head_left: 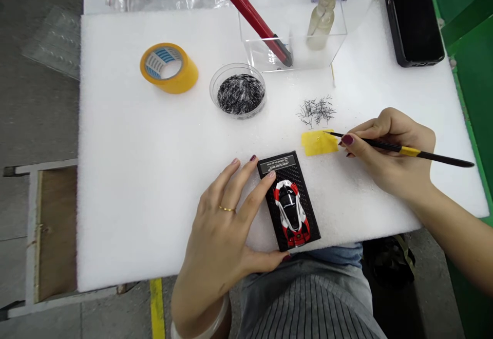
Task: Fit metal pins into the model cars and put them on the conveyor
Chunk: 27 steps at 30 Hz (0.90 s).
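At the scene's near side, a red-and-white McLaren model car (291, 213) sits on a black display base (303, 187), gripped between the spread left hand's (221, 221) forefinger and thumb. Right, the right hand's (400, 169) closed fingers pinch a fine-tipped black tool (409, 151) at yellow tape (319, 143).

A grey tiled floor (50, 323) is marked by a straight yellow stripe (157, 308); a brown rectangular board (57, 231) is bordered by a pale frame (33, 236). At the right, a flat green surface (470, 41) is seen.
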Available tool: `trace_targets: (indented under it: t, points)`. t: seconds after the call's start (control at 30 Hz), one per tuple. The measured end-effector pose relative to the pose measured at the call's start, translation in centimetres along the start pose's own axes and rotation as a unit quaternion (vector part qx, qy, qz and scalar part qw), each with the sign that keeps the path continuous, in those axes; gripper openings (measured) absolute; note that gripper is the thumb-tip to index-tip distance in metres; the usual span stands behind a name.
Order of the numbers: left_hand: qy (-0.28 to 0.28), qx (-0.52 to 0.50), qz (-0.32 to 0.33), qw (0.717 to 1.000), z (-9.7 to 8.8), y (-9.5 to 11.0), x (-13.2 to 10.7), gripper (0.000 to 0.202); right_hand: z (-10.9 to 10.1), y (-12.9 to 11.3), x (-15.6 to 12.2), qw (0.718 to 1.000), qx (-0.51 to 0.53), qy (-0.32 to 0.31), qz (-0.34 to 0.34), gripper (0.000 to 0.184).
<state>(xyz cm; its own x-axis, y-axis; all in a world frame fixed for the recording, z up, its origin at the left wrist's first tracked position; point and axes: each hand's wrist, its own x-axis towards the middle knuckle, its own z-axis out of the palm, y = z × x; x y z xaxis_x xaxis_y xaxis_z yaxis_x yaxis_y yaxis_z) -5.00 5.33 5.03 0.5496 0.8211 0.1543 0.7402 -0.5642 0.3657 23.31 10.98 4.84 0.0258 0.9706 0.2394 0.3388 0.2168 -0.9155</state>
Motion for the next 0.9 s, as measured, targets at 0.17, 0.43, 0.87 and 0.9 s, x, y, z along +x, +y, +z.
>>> trace_targets:
  t: [0.17,0.43,0.87,0.9]
  points:
    - [0.001,0.003,-0.001,1.0,-0.1,0.1,-0.1,0.107,0.0,0.1,0.0,1.0,0.012,-0.003,-0.008,0.023]
    - [0.027,-0.025,0.002,0.999,-0.2,-0.1,-0.3,0.092,-0.2,-0.6,0.3,0.995,0.101,0.02,0.015,0.025]
    - [0.259,-0.181,-0.024,0.948,1.1,1.3,-0.6,0.071,3.3,-5.5,-4.6,0.978,0.204,0.009,-0.028,0.016]
    - [0.268,-0.186,-0.03,0.945,1.2,1.4,-0.6,0.071,3.7,-5.6,-4.8,0.977,0.21,0.012,-0.029,0.016]
